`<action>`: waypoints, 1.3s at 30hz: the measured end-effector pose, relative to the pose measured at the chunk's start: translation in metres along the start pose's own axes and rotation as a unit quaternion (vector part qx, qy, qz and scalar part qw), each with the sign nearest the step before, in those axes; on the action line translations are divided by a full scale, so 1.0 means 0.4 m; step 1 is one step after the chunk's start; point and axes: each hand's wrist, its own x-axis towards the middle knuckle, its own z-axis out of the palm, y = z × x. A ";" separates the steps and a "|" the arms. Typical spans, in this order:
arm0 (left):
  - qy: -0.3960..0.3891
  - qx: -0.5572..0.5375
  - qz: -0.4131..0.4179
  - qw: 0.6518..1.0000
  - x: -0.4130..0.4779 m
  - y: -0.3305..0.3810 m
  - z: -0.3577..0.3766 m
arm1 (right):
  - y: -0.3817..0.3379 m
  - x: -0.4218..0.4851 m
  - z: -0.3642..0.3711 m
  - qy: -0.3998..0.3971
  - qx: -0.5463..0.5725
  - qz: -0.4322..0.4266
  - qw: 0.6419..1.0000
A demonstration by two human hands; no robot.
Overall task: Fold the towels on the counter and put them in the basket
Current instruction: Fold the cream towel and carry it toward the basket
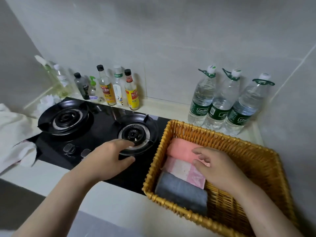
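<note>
Basket (172, 206), woven, golden-yellow, sits on pale counter (109, 202) at right of black stove (95, 132). Three folded towels lie along its left half, long axes running left-right, stacked edge to edge from near to far: grey towel (183, 190) nearest, soft and thick; pink-and-white towel (184, 170) in middle; salmon towel (181, 148) farthest.

Right hand (217, 166) inside basket, fingers loosely spread, resting over far two towels, gripping nothing. Left hand (109, 159) open, palm down above stove front, empty.

White cloth (13, 134) bunched at counter's left edge. Sauce bottles (118, 88) and three water bottles (225, 103) against wall.
</note>
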 end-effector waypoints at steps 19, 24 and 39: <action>0.132 -0.045 -0.212 0.967 -0.724 -0.237 -0.161 | -0.533 -0.249 0.277 -0.074 -0.026 -0.182 0.980; 0.162 -0.071 -0.239 0.955 -0.932 -0.262 -0.185 | -0.627 -0.382 0.323 -0.080 -0.044 -0.224 0.970; 0.244 -0.076 -0.259 0.932 -1.258 -0.265 -0.257 | -0.818 -0.609 0.386 -0.072 -0.062 -0.290 0.952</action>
